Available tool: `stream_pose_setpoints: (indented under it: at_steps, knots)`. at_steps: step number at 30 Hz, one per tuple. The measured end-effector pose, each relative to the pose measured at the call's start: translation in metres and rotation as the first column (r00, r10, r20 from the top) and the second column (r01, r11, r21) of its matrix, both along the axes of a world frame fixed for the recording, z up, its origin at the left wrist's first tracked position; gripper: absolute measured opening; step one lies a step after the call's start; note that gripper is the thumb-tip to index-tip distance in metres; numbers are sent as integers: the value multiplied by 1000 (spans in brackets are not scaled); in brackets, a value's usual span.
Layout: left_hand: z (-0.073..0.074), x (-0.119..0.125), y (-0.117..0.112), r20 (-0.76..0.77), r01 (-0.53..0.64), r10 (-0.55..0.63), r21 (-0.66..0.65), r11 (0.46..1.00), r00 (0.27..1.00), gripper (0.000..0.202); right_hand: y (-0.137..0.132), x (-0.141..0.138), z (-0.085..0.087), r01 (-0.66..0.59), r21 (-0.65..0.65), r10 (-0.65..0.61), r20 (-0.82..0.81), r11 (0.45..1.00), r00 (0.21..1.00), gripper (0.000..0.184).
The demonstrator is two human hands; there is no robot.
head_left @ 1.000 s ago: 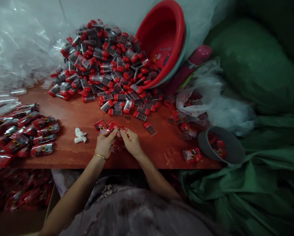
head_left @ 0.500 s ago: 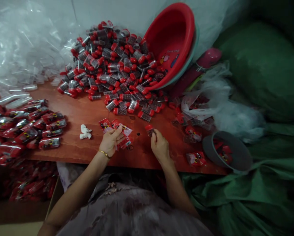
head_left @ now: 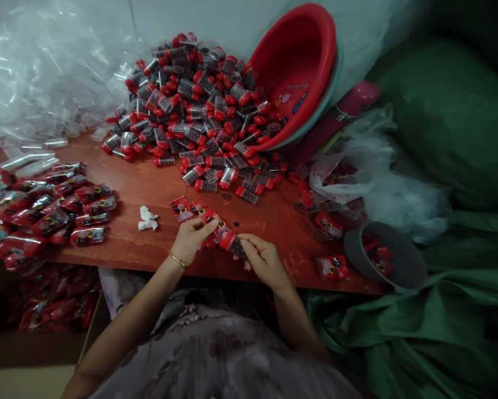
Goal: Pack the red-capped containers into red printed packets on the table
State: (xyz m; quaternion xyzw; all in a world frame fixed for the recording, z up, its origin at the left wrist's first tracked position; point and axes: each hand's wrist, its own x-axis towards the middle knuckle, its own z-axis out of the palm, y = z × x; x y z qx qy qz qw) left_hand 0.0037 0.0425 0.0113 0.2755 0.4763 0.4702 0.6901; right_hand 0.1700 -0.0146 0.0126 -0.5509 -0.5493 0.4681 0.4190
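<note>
My left hand (head_left: 188, 241), with a gold bangle at the wrist, pinches a small red printed packet (head_left: 210, 215) between thumb and fingers. Closed on a small clear tube with a red cap (head_left: 237, 247) is my right hand (head_left: 266, 261). The capped end of the tube meets the right end of the packet; whether it is inside or only against it I cannot tell. Other flat red packets (head_left: 181, 208) lie on the table just beyond my left hand, partly covered by it.
A large heap of red-capped tubes (head_left: 199, 116) spills from a tilted red basin (head_left: 293, 61). Filled red packets (head_left: 51, 216) pile at left beside clear plastic sleeves (head_left: 32, 163). A crumpled white tissue (head_left: 148, 218) lies between. At right stand a grey bowl (head_left: 355, 252) and a plastic bag (head_left: 382, 177).
My left hand has lifted a packet off the others. My right hand has brought the tube leftward and nearer me, up to that packet. The view has shifted slightly.
</note>
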Motion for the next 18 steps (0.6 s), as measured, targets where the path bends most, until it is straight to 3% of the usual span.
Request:
stream_pose_setpoints:
  at_steps: [6,11,15,18]
  knots:
    - [5,-1,-2,89,20,-15,-56,998,996,39,6,-7,-12,8,-95,-22,-155,995,988,37]
    - [2,8,-8,97,32,-32,9,999,995,36,10,-21,-15,33,-11,-34,-100,999,994,33]
    - [-3,16,-13,162,-23,26,-25,999,986,39,10,-38,-21,238,124,-243,25,963,970,25]
    - [-4,22,-17,200,-115,133,-100,988,971,43,9,-49,-28,332,199,-345,29,922,938,19]
